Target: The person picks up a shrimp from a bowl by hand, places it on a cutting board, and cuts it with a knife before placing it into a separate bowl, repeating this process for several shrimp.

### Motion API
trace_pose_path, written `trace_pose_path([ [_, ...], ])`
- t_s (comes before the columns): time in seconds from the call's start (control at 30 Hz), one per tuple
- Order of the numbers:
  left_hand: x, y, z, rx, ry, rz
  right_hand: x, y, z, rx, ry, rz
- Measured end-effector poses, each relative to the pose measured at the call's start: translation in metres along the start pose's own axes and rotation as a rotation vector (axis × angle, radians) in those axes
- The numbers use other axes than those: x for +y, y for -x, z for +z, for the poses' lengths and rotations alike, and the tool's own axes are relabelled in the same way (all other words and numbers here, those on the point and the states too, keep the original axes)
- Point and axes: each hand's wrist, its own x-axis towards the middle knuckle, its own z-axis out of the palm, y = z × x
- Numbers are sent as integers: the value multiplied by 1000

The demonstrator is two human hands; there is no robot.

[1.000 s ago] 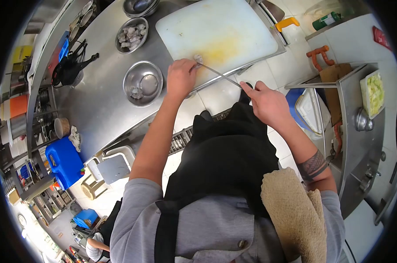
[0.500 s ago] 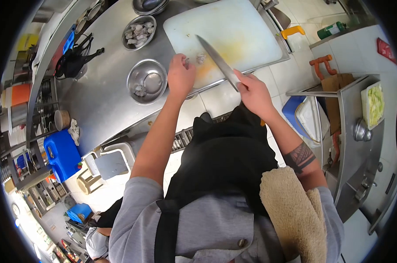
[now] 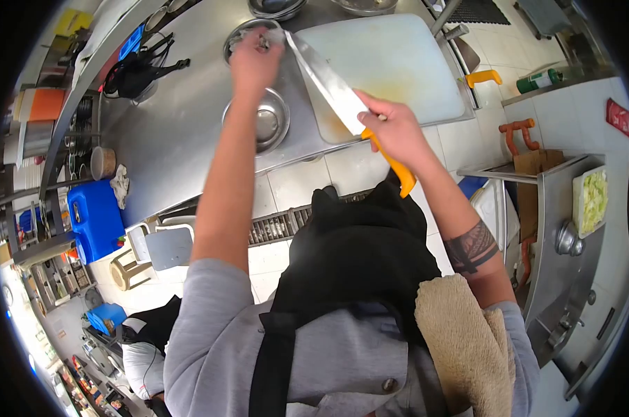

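Observation:
My left hand (image 3: 254,59) is over the upper steel bowl (image 3: 228,50), its fingers curled among greyish raw pieces that look like shrimp (image 3: 264,43). The fingertips are partly hidden there. My right hand (image 3: 392,128) grips a large chef's knife (image 3: 328,80) by its yellow handle. Its blade slants up and left across the edge of the white cutting board (image 3: 391,55), with the tip close to the upper bowl. A second steel bowl (image 3: 276,132) stands below the first, partly covered by my left forearm.
The steel counter (image 3: 175,132) carries stacked bowls (image 3: 278,8) at the back and a black strapped item (image 3: 137,73) at left. Below it stand a blue jug (image 3: 95,222) and a stool (image 3: 128,270). At right, a shelf holds a tray of chopped greens (image 3: 590,200). Another person (image 3: 144,347) is behind at lower left.
My left hand has moved from the board up to the upper bowl. My right hand has raised and turned the knife, bringing its yellow handle into view. The camera view has shifted slightly.

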Motion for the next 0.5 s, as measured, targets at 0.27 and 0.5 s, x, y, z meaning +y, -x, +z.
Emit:
trace_pose_path([
  [0.27, -71, 34, -103, -974, -789, 201, 26, 33, -16, 60, 26, 44],
  [0.5, -71, 62, -127, -1288, -704, 268, 68, 66, -5, 57, -78, 216],
])
